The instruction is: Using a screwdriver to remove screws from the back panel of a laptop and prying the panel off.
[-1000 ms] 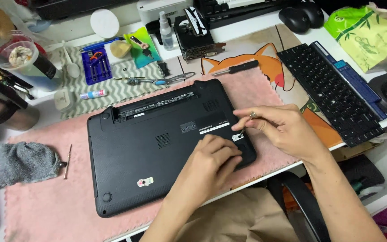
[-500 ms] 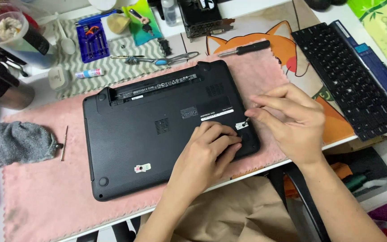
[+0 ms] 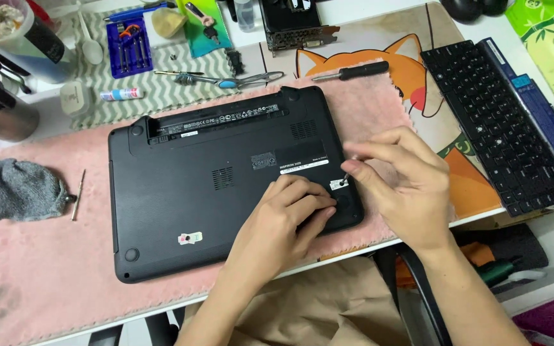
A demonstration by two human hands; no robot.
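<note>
A black laptop (image 3: 206,186) lies upside down on a pink mat (image 3: 46,275). My left hand (image 3: 283,221) rests flat on its near right corner, fingers pressing on the base. My right hand (image 3: 399,176) pinches a small thin screwdriver (image 3: 346,171) between thumb and fingertips. The tool's tip stands on the laptop base beside a small white sticker, just past my left fingertips.
A black-handled screwdriver (image 3: 351,70) and tweezers (image 3: 251,80) lie behind the laptop. A blue case of bits (image 3: 129,48) sits at the back left. A loose keyboard (image 3: 501,122) lies at right. A grey cloth (image 3: 11,189) and a thin metal tool (image 3: 78,194) lie at left.
The view has shifted, so the laptop sits a little more to the left. My right hand's fingers have changed position around the screwdriver. My left hand stays on the corner.
</note>
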